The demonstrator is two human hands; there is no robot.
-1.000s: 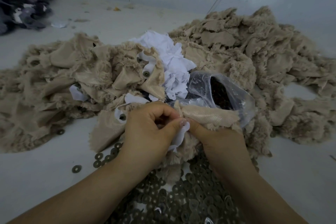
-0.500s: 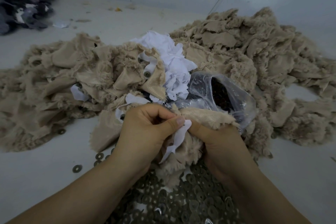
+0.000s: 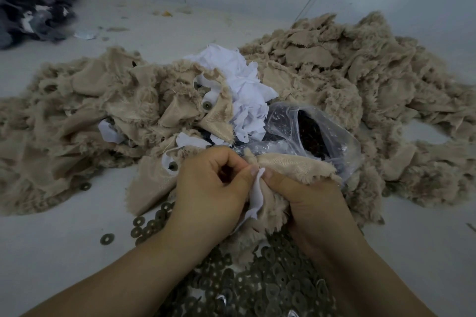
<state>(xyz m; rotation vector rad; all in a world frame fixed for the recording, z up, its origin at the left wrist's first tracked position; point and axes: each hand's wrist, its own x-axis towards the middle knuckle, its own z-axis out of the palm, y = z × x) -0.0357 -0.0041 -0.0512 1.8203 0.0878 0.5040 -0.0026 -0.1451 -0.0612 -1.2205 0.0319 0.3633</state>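
Observation:
Both hands work on one beige plush fabric piece (image 3: 291,166) held just above the table. My left hand (image 3: 213,185) pinches a small white fabric piece (image 3: 253,198) against the plush with thumb and curled fingers. My right hand (image 3: 311,203) grips the plush from the right, its thumb pressed beside the white piece. What lies between the fingertips is hidden.
A heap of flat round washers (image 3: 273,280) lies under my wrists, with a few strays (image 3: 107,238) to the left. Piles of beige plush pieces (image 3: 347,80) spread left and right, white scraps (image 3: 242,90) between them. A clear plastic bag (image 3: 309,128) holds dark small parts. Dark cloth (image 3: 28,8) sits far left.
The white piece has swung from lying across the plush to hanging down between my thumbs. Both hands have turned slightly but stayed in place.

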